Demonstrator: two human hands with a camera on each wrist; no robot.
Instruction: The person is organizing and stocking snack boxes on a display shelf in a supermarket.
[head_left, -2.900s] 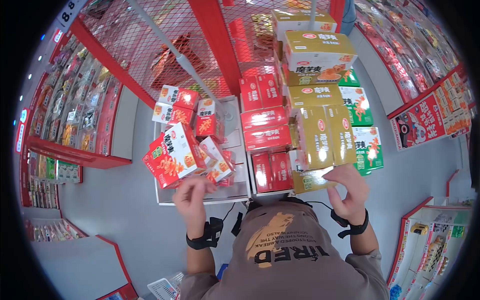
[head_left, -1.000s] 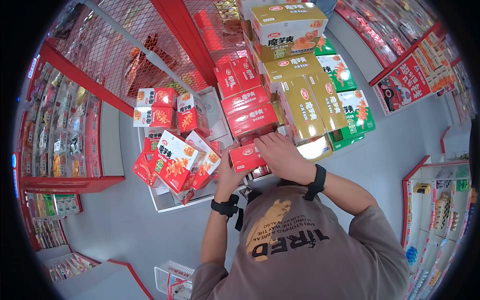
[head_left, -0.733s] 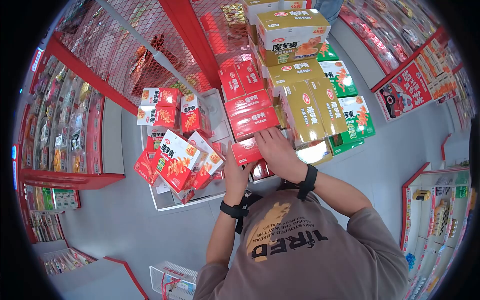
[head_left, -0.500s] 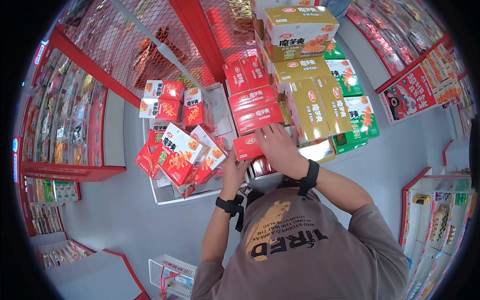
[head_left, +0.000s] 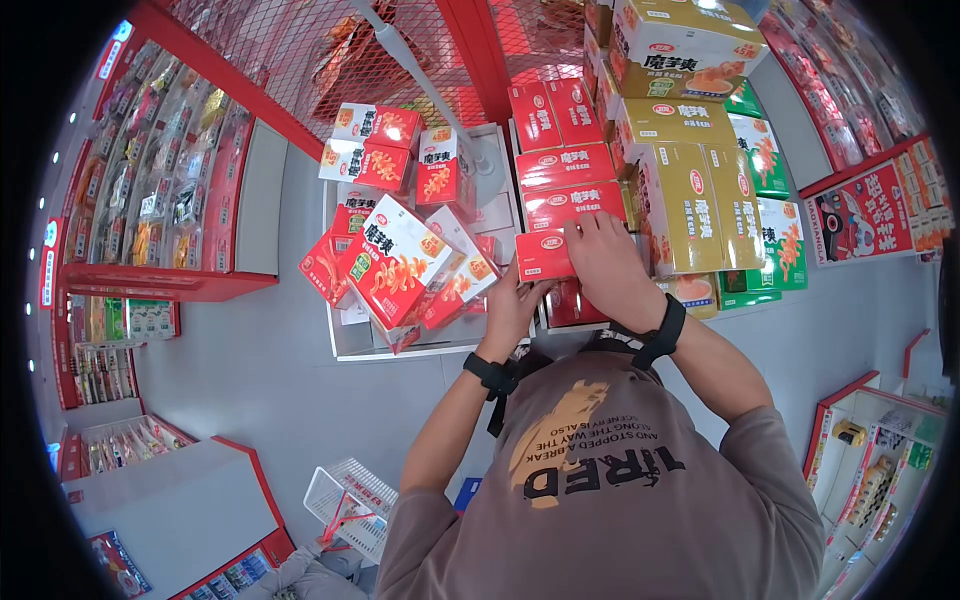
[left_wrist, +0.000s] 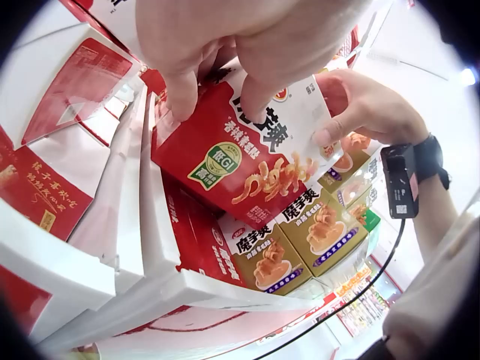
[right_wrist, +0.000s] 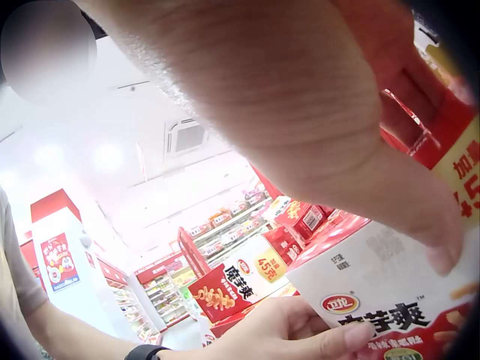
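Both hands have hold of a red-and-white cardboard snack box with black lettering point(head_left: 543, 256). It sits just to the left of the stack of gold cardboard cartons point(head_left: 690, 195), which serves as the landmark here. The left hand point(head_left: 510, 305) grips the box from its near left side, thumb and fingers bent around it with little opening between them; the right hand point(head_left: 612, 270) reaches over the other side, its fingers bent and its thumb against the cardboard (the right wrist view shows that thumb pressing on the white part).

Left of the gold stack, beyond the held box, lie flat red cardboard cartons point(head_left: 573, 205). Farther left of the stack, loose red-and-white boxes point(head_left: 395, 265) lean at angles in a white display bin point(head_left: 450, 351).

The likeliest trouble is a snag: a lower corner of the held box could catch a red carton beneath it and twist out of the grip if the 2 hands move unevenly. The right hand works close to the gold stack, so a wide swing of its knuckles could nudge a carton askew. On the left, a bump could make the leaning boxes slide, and hard thumb pressure could dent the thin cardboard.
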